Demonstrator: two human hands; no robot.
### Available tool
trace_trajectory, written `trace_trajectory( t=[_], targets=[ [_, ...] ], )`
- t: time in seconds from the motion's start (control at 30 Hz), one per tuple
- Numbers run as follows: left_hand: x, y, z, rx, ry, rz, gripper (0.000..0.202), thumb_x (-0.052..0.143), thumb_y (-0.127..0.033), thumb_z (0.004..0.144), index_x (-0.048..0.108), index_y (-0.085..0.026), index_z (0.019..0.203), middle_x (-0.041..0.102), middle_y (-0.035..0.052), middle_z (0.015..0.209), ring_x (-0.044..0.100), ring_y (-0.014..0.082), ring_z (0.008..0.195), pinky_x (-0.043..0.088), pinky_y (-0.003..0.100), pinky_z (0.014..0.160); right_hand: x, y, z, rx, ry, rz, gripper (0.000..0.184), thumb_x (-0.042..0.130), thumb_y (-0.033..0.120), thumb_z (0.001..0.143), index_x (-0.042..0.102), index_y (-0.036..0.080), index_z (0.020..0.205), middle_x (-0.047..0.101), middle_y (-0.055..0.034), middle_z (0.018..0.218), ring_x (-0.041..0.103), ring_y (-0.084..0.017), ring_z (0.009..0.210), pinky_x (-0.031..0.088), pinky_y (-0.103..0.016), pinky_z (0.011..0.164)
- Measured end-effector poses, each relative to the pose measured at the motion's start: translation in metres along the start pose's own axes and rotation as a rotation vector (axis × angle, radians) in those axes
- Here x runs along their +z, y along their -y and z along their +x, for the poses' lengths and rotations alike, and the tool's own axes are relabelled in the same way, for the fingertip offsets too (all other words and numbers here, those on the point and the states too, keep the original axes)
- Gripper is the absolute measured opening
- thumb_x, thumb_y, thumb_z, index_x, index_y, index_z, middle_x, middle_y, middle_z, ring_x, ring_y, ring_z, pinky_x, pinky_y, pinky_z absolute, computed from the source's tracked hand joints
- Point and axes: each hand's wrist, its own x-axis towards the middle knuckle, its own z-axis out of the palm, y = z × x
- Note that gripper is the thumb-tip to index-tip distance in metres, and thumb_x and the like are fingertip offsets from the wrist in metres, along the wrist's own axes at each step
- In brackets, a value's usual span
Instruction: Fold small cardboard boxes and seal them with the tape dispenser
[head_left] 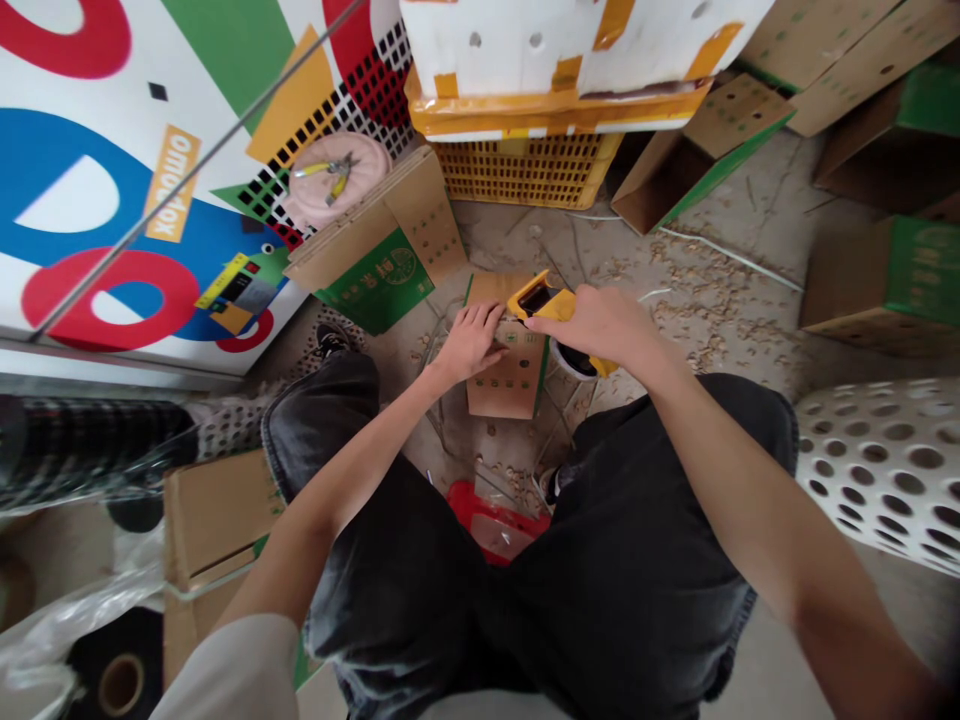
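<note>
A small cardboard box (504, 388) stands on the floor between my feet, its top flaps brought together. My left hand (472, 340) rests on top of it, fingers spread and pressing on the cardboard. In my right hand (604, 322) is a yellow tape dispenser (534, 292), its front end over the far part of the box's top. My right fingers are wrapped round it, and its roll shows partly below the hand. Whether tape is stuck to the box I cannot make out.
Folded cardboard boxes (379, 275) lean at the left, beside a pink stool (337, 190) with yellow-handled pliers (339, 185). A yellow crate (525, 170) under a white foam box (562, 60) stands ahead. Open cartons (705, 150) and a white perforated basket (885, 470) are on the right.
</note>
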Motion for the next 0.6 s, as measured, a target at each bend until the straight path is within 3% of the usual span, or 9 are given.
trace_trajectory(
  t=[0.27, 0.6],
  targets=[
    [-0.003, 0.005, 0.003, 0.0, 0.015, -0.028, 0.06, 0.05, -0.03, 0.102, 0.046, -0.013, 0.159, 0.052, 0.0227, 0.16, 0.047, 0.0375, 0.149, 0.039, 0.056, 0.121, 0.002, -0.002, 0.002, -0.01, 0.003, 0.014, 0.085, 0.059, 0.087, 0.084, 0.074, 0.013, 0.122, 0.076, -0.0262, 0.116, 0.073, -0.045, 0.108, 0.055, -0.049, 0.083],
    [0.001, 0.009, 0.004, 0.003, -0.007, -0.036, 0.058, 0.037, -0.021, 0.104, 0.046, -0.015, 0.162, 0.054, 0.0214, 0.16, 0.047, 0.035, 0.15, 0.04, 0.056, 0.121, 0.003, -0.002, 0.002, -0.017, 0.004, 0.001, 0.088, 0.057, 0.089, 0.083, 0.074, 0.012, 0.123, 0.076, -0.0265, 0.117, 0.072, -0.045, 0.109, 0.055, -0.049, 0.084]
  ],
)
